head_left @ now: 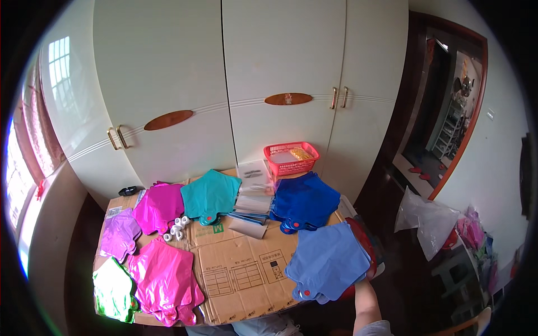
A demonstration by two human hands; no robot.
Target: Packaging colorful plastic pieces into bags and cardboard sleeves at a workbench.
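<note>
My right forearm comes in from the lower right, and my right hand (363, 285) is at the right edge of a pile of light blue foil sheets (328, 260). The pile hides its fingers, so I cannot tell what they hold. These sheets look like flat, uninflated star balloons, with small red dots near their tips. My left hand is out of view. Similar piles lie around the cardboard: dark blue (307, 199), teal (212, 195), magenta (159, 208), purple (119, 232), bright pink (163, 277) and green (114, 288).
Flattened cardboard (238, 269) covers the table. Small white rolls (177, 228) and clear packets (250, 204) lie between the piles. A red basket (291, 167) stands at the back, against white cupboard doors (280, 61). A red object (363, 238) is at the table's right edge, beyond which hangs a plastic bag (428, 221).
</note>
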